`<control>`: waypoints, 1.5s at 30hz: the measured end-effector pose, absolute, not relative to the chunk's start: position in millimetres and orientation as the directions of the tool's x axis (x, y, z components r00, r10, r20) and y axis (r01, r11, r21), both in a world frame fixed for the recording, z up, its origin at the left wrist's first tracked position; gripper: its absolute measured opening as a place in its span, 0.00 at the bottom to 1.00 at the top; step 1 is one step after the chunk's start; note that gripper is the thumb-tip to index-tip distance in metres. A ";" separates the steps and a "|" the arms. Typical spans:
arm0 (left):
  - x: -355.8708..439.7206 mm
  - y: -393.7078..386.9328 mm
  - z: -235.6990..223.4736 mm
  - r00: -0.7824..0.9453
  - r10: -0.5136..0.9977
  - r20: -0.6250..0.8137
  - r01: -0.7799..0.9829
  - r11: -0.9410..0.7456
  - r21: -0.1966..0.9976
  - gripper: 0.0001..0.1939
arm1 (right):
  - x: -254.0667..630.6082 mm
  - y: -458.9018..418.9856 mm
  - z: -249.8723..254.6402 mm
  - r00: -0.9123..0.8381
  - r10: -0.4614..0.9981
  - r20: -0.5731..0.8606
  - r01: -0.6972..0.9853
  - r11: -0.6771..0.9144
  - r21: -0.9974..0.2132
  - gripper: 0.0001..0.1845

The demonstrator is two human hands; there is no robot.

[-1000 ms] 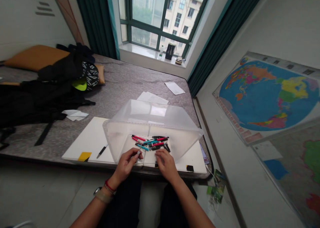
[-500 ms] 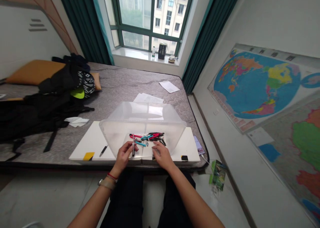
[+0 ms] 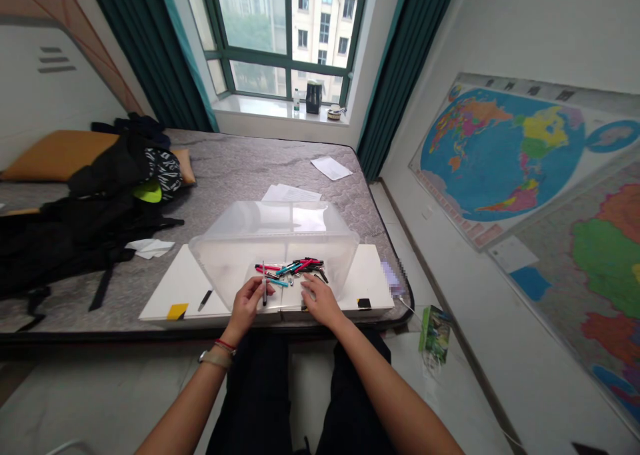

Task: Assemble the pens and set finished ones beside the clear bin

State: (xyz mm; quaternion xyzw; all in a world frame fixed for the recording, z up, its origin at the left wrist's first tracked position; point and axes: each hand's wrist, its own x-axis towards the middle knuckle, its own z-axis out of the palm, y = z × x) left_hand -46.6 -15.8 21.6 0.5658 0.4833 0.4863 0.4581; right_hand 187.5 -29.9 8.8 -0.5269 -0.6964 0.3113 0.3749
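A thin pen, greyish at the top and black at its lower end, stands upright in the fingers of my left hand. My right hand rests at the near edge of a heap of pens and pen parts in red, blue and black. Its fingers are apart, with nothing visible in them. The heap lies inside a clear plastic bin tipped on its side, its mouth facing me. Beneath the bin are white boxes or boards. To the left a single black pen lies on the white surface.
The white boards lie at the edge of a grey mattress. Sheets of paper are behind the bin. A black bag and a crumpled tissue lie left. At right are a phone-like device with a cable and a green box.
The view has shifted slightly to the right. My left hand keeps the pen upright, and my right hand's fingers have shifted slightly at the heap.
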 end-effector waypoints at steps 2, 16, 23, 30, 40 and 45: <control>-47.5 -14.2 20.3 0.051 0.993 0.104 0.110 -0.109 0.988 0.17 | 188.1 -28.6 9.8 -0.167 0.971 0.170 0.506 0.232 -0.831 0.17; -45.6 -14.8 24.3 0.065 0.992 0.105 0.091 -0.111 0.990 0.16 | 185.8 -21.0 11.4 -0.097 0.991 0.096 0.523 0.132 -0.842 0.20; -45.2 -15.2 25.8 0.063 0.993 0.103 0.091 -0.109 0.990 0.17 | 183.5 -22.8 15.1 -0.048 0.996 0.073 0.496 0.087 -0.864 0.20; -47.6 -13.5 17.8 0.077 0.991 0.107 0.073 -0.112 0.991 0.16 | 176.5 -28.6 12.5 0.051 0.991 0.122 0.428 0.089 -0.899 0.23; -46.1 -13.3 19.9 0.076 0.989 0.124 0.067 -0.129 0.989 0.16 | 168.4 -24.6 19.5 -0.065 0.995 0.070 0.586 0.095 -0.805 0.23; -46.2 -12.7 17.5 0.071 0.991 0.116 0.051 -0.119 0.992 0.16 | 170.4 -31.4 26.8 -0.096 0.987 0.125 0.545 0.158 -0.823 0.20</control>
